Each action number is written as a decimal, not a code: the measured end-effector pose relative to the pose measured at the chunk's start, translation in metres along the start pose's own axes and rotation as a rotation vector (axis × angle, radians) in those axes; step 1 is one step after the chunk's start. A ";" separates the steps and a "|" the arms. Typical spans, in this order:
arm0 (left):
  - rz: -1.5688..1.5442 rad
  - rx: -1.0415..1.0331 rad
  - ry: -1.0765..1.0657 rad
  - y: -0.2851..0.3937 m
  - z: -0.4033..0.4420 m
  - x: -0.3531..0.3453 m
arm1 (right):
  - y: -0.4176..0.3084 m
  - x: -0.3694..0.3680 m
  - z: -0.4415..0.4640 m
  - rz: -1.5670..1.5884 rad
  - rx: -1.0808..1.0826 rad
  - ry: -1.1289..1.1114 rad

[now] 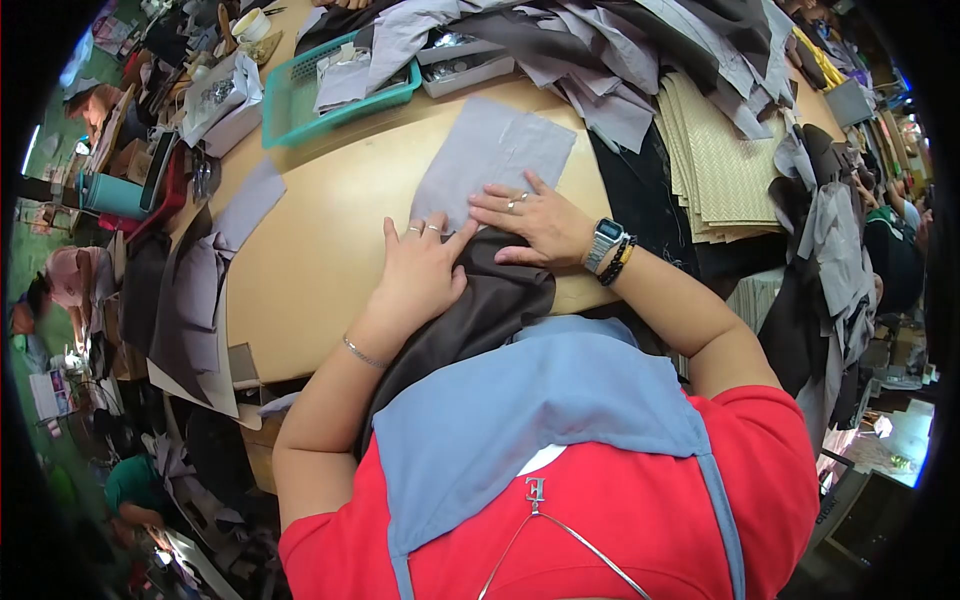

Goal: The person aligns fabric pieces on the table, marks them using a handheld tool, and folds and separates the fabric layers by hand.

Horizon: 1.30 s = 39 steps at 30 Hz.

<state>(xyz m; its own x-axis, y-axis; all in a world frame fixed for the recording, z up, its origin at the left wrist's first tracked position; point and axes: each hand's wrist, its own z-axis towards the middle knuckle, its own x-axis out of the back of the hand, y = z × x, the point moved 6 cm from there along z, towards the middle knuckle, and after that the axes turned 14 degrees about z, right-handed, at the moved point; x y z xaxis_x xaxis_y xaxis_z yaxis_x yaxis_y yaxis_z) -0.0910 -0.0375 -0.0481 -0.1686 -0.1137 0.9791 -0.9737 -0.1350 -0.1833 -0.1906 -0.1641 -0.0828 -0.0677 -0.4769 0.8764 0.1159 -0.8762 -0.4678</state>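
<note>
Apron (530,400); fingers (493,203) on cloth (475,150); basket (276,105).

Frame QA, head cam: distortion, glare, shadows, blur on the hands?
Head view: heavy fisheye, table edges bowed, black vignette at the sides; faint sheen on the tabletop, soft shadow below the teal basket; lower-right bright patch near clipping; left hand and right hand reasonably crisp, no obvious motion blur; far-left background soft.

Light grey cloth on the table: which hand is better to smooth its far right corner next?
Probably the right hand: it lies on the light grey cloth, closer to that corner. The left hand is farther away, at the cloth's near edge.
</note>
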 end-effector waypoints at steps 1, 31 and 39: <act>-0.006 -0.004 -0.003 0.000 -0.001 0.001 | 0.004 0.001 -0.001 -0.021 -0.020 0.003; -1.204 0.356 -0.116 -0.037 -0.100 0.014 | -0.086 0.013 0.009 0.724 0.105 0.122; -1.018 0.140 0.547 -0.060 -0.057 0.129 | -0.066 0.097 0.003 0.835 -0.084 0.614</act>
<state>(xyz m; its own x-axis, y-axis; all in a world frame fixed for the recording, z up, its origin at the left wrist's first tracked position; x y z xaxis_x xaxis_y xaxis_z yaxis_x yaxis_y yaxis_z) -0.0634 0.0119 0.0941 0.6046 0.5454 0.5805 -0.6775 -0.0311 0.7348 -0.2022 -0.1524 0.0333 -0.4936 -0.8667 0.0719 0.2901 -0.2420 -0.9259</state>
